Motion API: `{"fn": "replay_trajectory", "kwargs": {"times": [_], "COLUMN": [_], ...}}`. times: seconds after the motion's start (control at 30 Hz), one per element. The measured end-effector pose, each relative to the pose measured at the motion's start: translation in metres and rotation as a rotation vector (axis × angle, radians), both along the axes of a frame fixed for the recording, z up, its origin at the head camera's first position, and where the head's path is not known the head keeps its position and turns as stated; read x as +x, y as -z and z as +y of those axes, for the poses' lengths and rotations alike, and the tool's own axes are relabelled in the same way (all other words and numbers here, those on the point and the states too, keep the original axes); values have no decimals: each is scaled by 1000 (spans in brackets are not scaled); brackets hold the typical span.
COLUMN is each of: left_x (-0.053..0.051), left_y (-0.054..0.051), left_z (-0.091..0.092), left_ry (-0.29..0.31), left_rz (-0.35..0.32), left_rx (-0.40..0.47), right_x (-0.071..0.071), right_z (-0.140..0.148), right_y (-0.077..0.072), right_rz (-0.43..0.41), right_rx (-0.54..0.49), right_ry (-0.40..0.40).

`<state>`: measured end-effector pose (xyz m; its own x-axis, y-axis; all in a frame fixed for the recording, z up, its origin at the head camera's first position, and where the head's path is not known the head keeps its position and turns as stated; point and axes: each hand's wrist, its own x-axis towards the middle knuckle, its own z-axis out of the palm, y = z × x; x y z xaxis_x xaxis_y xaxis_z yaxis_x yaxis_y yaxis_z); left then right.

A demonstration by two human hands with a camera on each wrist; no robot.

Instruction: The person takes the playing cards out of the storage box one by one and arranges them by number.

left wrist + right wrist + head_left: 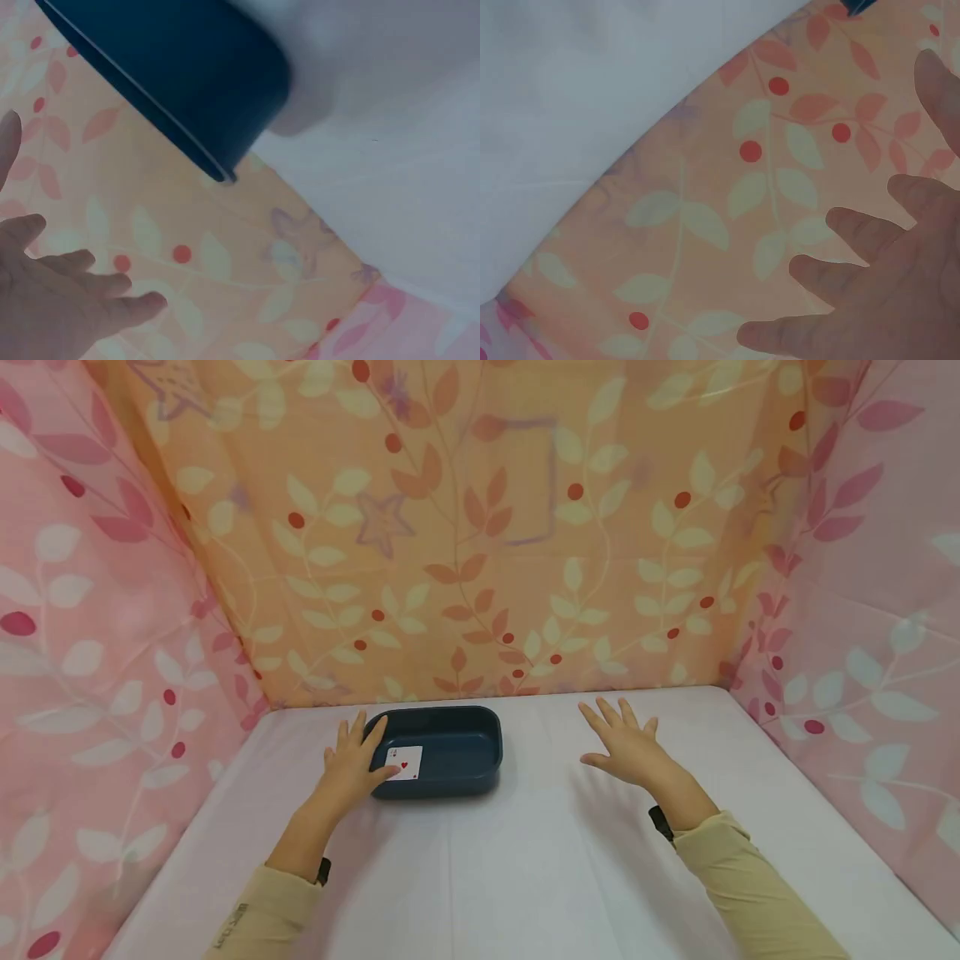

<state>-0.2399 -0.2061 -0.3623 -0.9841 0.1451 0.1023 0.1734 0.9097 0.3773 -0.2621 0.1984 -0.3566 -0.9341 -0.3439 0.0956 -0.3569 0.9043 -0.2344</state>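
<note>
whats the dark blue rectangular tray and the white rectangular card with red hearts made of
Dark blue rectangular tray: probably smooth moulded plastic, softly glossy, given its rounded corners and even colour; coated metal is possible. White rectangular card: likely matt paper stock, flat and straight-edged without glare.

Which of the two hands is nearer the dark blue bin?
The left hand: in the head view it overlaps the left end of the bin, while the right hand is well apart, to the bin's right.
</note>
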Motion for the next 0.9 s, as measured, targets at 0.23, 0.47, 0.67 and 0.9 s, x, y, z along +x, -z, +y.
{"fn": "replay_trajectory", "kwargs": {"times": [0.23,0.47,0.67,0.9], "left_x": [-17,-28,-29,-36], "left_y": [17,33,38,45], "left_z": [-21,-35,-40,-45], "left_ry": [40,18,-64,-119], "left_rz": [-104,-175,-254,-305], "left_rx": [217,332,347,438], "right_x": [-6,-11,-18,-27], "right_z": [-11,-28,-52,-86], "right_y": [8,18,31,46], "right_rz": [34,81,128,84], "right_rx": [-18,-60,-181,-386], "right_ry": [-14,-59,-119,-197]}}
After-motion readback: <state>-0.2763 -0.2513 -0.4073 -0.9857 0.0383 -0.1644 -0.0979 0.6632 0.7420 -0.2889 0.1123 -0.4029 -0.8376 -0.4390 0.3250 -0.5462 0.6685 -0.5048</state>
